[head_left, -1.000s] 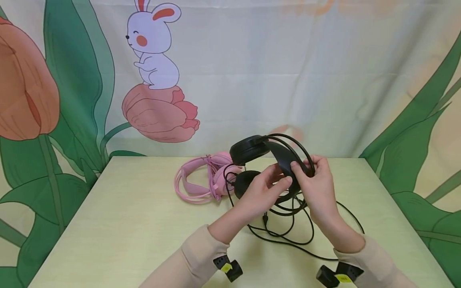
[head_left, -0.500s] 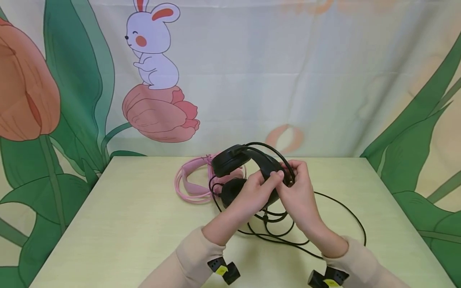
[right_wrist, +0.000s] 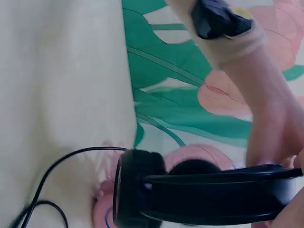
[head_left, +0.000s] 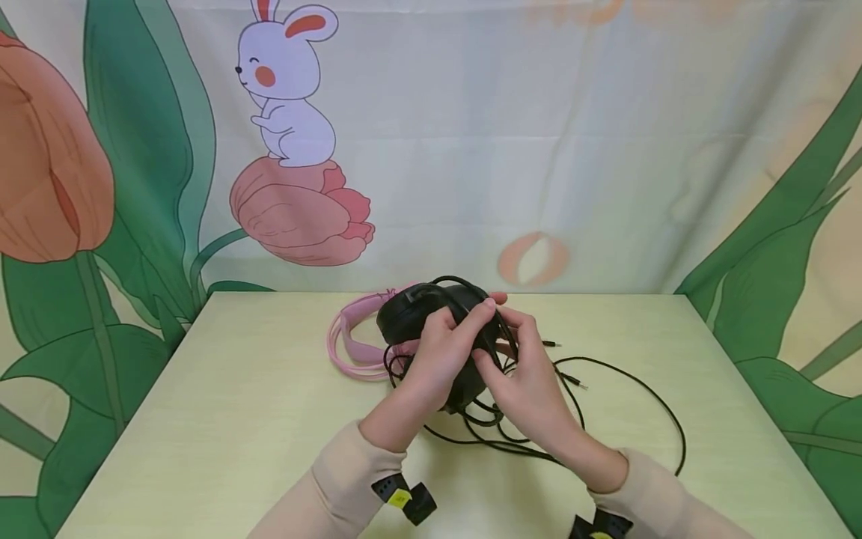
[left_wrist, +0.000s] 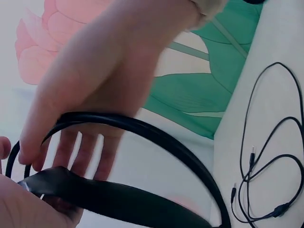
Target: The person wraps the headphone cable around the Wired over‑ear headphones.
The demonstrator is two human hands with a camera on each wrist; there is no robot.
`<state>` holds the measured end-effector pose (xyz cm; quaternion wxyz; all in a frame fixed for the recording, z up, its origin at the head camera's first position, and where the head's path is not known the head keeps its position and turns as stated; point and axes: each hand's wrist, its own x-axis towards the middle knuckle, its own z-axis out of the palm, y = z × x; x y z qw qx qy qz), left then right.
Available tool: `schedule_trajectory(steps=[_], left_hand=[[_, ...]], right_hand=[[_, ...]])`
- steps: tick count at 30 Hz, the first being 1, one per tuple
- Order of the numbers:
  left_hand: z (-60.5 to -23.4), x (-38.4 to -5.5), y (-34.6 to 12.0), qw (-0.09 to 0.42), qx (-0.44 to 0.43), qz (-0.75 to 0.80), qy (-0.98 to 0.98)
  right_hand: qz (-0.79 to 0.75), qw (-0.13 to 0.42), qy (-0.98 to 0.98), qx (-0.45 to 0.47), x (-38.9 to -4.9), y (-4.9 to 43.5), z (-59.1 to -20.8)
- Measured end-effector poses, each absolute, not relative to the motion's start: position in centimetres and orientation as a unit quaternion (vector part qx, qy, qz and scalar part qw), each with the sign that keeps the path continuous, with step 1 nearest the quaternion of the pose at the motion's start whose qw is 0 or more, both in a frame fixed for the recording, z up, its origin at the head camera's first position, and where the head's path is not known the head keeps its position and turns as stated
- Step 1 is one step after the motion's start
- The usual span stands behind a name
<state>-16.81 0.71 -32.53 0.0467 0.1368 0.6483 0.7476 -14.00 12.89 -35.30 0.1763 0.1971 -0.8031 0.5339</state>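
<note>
Black over-ear headphones (head_left: 402,316) are held up just above the table by both hands. My left hand (head_left: 441,350) grips the headband, its thumb lying over the thin outer bands. On the right side of the band my right hand (head_left: 528,374) also holds on, thumb in front and fingers behind. The left wrist view shows the padded inner strap (left_wrist: 109,197) bowed below the outer hoop (left_wrist: 161,142). An ear cup (right_wrist: 137,190) faces the right wrist view. Pink headphones (head_left: 360,352) lie behind, partly hidden by the black ones.
A black cable (head_left: 649,385) trails in loops across the table (head_left: 222,419) under and right of the hands. Its small plugs (head_left: 574,380) lie right of the right hand. A printed curtain (head_left: 438,150) hangs behind the table's back edge.
Both hands have brought the black headphones leftward and somewhat lower, in front of the pink pair. The headband has turned, and the cable's plugs have come into sight on the right.
</note>
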Motion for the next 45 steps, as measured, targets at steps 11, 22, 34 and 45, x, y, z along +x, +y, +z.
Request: schedule_trajectory(steps=[11,22,34,45], left_hand=[[-32.9,-16.6,0.6,0.060,0.121,0.764,0.630],[-32.6,-16.6,0.5,0.056,0.127,0.750,0.647],[-31.8,-16.9,-1.2,0.061,0.138,0.778,0.610],[-30.2,-16.2,-2.8,0.125,0.205,0.773,0.587]], right_hand=[[0.503,0.210,-0.816,0.191,-14.1,12.0,-35.9],[0.468,0.258,-0.831,0.152,-14.0,11.4,-35.7],[0.442,0.283,-0.811,0.260,-13.8,13.5,-37.7],[0.493,0.180,-0.840,0.136,-15.2,15.7,-39.1]])
